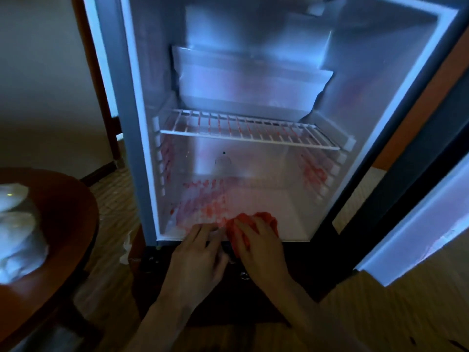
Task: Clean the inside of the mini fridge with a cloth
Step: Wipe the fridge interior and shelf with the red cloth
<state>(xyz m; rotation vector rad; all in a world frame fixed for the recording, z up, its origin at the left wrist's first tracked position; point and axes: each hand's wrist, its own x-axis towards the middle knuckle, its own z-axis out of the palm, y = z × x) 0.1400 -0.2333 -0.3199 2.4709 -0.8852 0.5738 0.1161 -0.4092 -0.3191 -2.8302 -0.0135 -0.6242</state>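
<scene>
Red cloth (256, 226) lies bunched at the front lip of the fridge (142, 123) floor, under my right hand (258, 247), whose fingers spread flat over it and press it down. My left hand (200, 252) rests just beside, fingertips on the lip, touching the cloth's near edge; its fingers are blurred, so I cannot tell if they pinch the fabric. Beyond my fingers, red smears (203, 207) streak the white floor, heavier ahead of my left hand. Above them a wire shelf (248, 133) spans the cabinet, its bars tinted red, with a pale box-shaped compartment (251, 85) above that. Well off to my left, a round wooden table (71, 224) carries white bundles (17, 229). To my right, the door (416, 235) stands open.
</scene>
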